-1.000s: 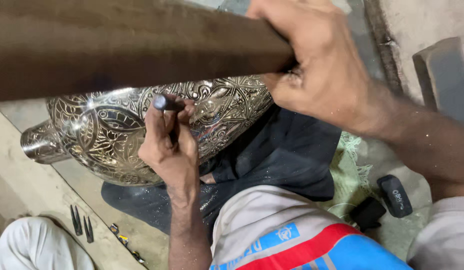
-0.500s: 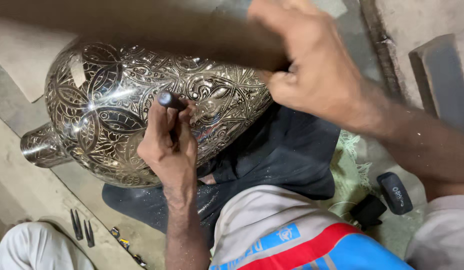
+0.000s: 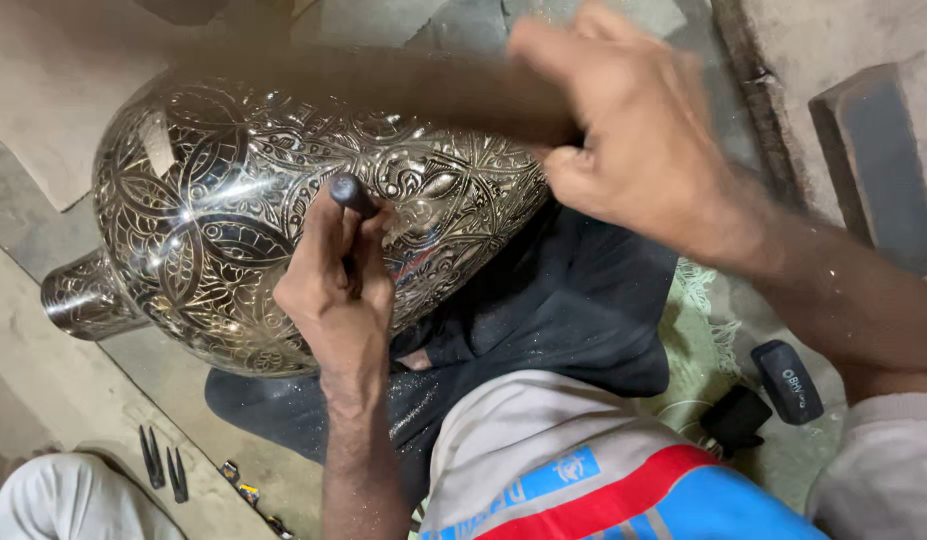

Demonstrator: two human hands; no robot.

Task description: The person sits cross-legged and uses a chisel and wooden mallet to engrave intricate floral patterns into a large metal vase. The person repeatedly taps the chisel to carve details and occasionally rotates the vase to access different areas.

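A large engraved metal vase (image 3: 224, 220) lies on its side across my lap, resting on a dark cloth (image 3: 574, 310). Its neck points left. My left hand (image 3: 334, 290) is wrapped around a short dark chisel (image 3: 352, 192), whose tip is set against the vase's patterned wall. My right hand (image 3: 634, 140) grips the end of a wooden mallet (image 3: 404, 85), which is blurred and stretches leftward above the vase.
Two thin dark punches (image 3: 164, 465) lie on the floor at lower left beside small scraps. A dark phone-like object (image 3: 789, 380) rests on a green mat at right. A grey stone block (image 3: 879, 160) sits at upper right.
The mallet has swung from covering the vase's top toward the upper edge of view, uncovering more of the engraved surface. The hand with the chisel stays in place.
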